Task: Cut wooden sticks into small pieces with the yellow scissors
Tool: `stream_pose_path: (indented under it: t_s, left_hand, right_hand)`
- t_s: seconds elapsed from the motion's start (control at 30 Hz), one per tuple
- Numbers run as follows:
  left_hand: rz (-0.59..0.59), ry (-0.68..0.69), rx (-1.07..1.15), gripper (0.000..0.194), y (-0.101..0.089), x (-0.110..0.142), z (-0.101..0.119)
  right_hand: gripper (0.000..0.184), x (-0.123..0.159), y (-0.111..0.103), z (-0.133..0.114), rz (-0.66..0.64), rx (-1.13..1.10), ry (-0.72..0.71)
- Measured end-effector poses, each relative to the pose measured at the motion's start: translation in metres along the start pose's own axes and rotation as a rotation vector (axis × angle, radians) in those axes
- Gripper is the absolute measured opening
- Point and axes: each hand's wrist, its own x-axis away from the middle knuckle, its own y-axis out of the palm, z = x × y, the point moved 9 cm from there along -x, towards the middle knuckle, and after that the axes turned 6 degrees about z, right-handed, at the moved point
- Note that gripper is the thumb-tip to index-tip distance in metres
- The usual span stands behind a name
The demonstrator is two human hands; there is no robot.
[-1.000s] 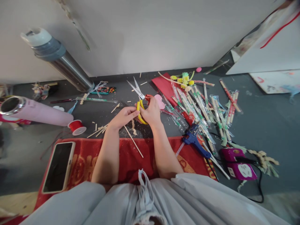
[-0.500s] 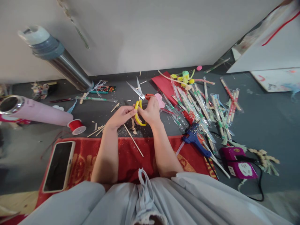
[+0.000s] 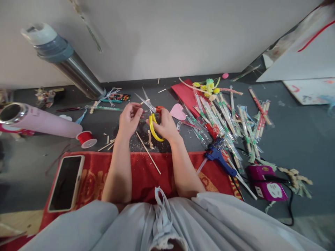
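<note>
My right hand is closed around the handles of a pair of scissors. One handle loop is yellow, the other orange-red, and the blades point up and left, spread apart. To their left, my left hand is raised, fingers loosely curled and thumb apart from them; nothing shows in it. A thin wooden stick lies below the hands, partly over the red towel. Beside it is a small beige strip of joined pieces. A pink heart-shaped paper lies just beyond my right hand.
Wrapped stick bundles spread to the right, near a blue glue gun and a purple power socket. At left are a red thread spool, a pink bottle, a steel flask and a phone on the red towel.
My left hand has let go of the yellow scissor handle and moved left and up. The scissors have shifted slightly left in my right hand, uncovering more of the pink heart.
</note>
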Motion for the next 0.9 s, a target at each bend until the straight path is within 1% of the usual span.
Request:
stream_pose_path:
  t_s: [0.1, 0.2, 0.3, 0.37, 0.47, 0.53, 0.63, 0.77, 0.9]
  left_hand:
    - [0.085, 0.105, -0.038, 0.046, -0.006, 0.000, 0.006]
    - [0.141, 0.127, -0.078, 0.034, -0.010, 0.001, 0.009]
    - [0.153, 0.125, -0.123, 0.023, -0.014, 0.002, 0.011]
    - [0.152, 0.156, -0.195, 0.017, -0.017, 0.002, 0.017]
    - [0.142, 0.206, -0.342, 0.020, -0.019, 0.003, 0.024]
    - [0.127, 0.192, -0.383, 0.025, -0.019, 0.003, 0.023]
    - [0.115, 0.109, -0.331, 0.030, -0.018, 0.004, 0.015]
    - [0.132, 0.025, -0.260, 0.030, -0.017, 0.005, 0.008]
    - [0.138, -0.003, -0.234, 0.030, -0.016, 0.004, 0.006]
  right_hand:
    - [0.057, 0.002, 0.006, -0.007, -0.065, -0.026, -0.017]
    - [0.056, 0.003, 0.010, -0.010, -0.122, -0.042, -0.014]
    - [0.056, 0.004, 0.013, -0.011, -0.169, -0.061, -0.016]
    - [0.055, 0.004, 0.014, -0.012, -0.188, -0.070, -0.023]
    - [0.053, 0.005, 0.016, -0.012, -0.198, -0.072, -0.028]
    - [0.054, 0.005, 0.017, -0.012, -0.205, -0.071, -0.028]
    - [0.056, 0.006, 0.018, -0.013, -0.217, -0.079, -0.024]
    - [0.057, 0.005, 0.019, -0.014, -0.227, -0.096, -0.028]
    - [0.059, 0.005, 0.019, -0.014, -0.226, -0.101, -0.021]
